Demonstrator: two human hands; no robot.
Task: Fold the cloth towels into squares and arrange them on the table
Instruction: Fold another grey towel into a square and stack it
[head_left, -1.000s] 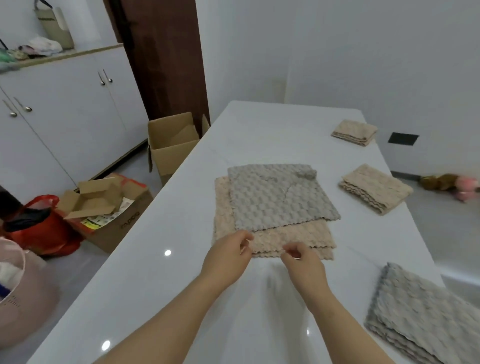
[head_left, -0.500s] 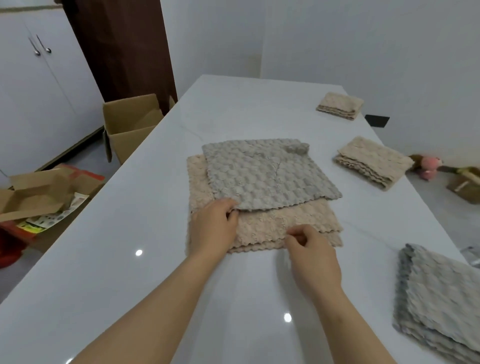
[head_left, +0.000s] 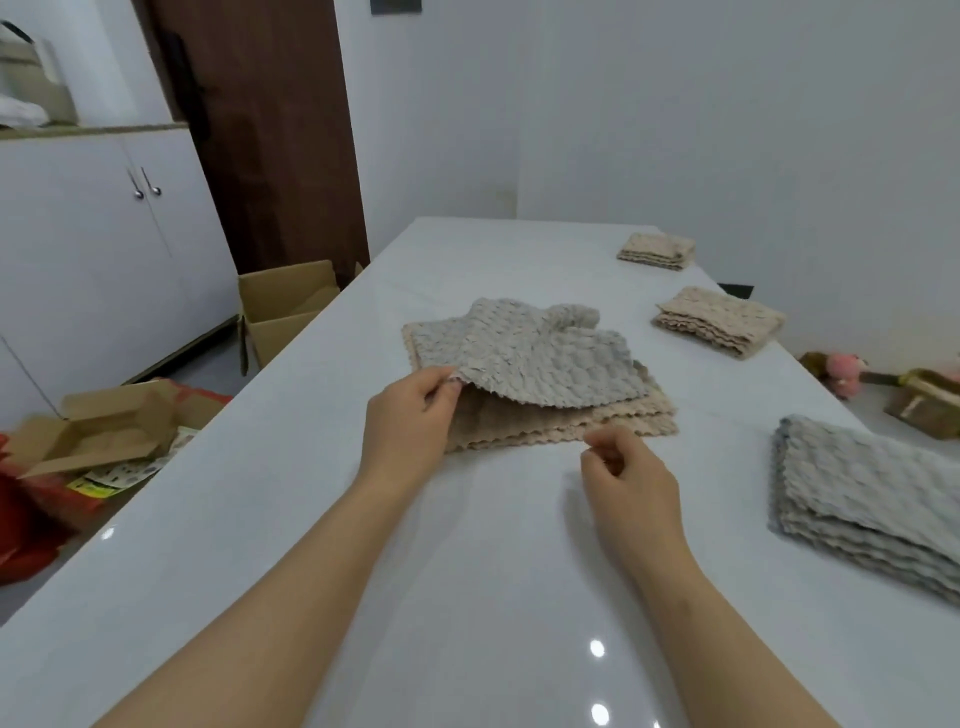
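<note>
**Grey towel lifted by one corner, fold not yet begun**

The left hand (head_left: 410, 415) pinches the near left corner of a grey, bumpy-textured cloth towel (head_left: 540, 358), thumb on top and fingers curled beneath. It holds that edge raised off the flat beige scallop-edged towels (head_left: 597, 421) underneath. The grey towel's far side rests on them, one far corner bunched up.

The right hand (head_left: 631, 478) hovers at the beige towels' near edge with its thumb and forefinger close together (whether they nip the edge or nothing at all cannot be told).

All this lies midway along the glossy white table (head_left: 467, 571). Along its right side sit the nearer folded beige square (head_left: 719, 322) and the farther folded beige square (head_left: 657, 251). A pile of grey towels (head_left: 872, 499) lies at the near right.

The step in hand looks like singling out the grey towel for folding. Next, the right hand probably needs the other near corner, so the cloth can be drawn clear, spread flat and doubled edge to edge.
</note>
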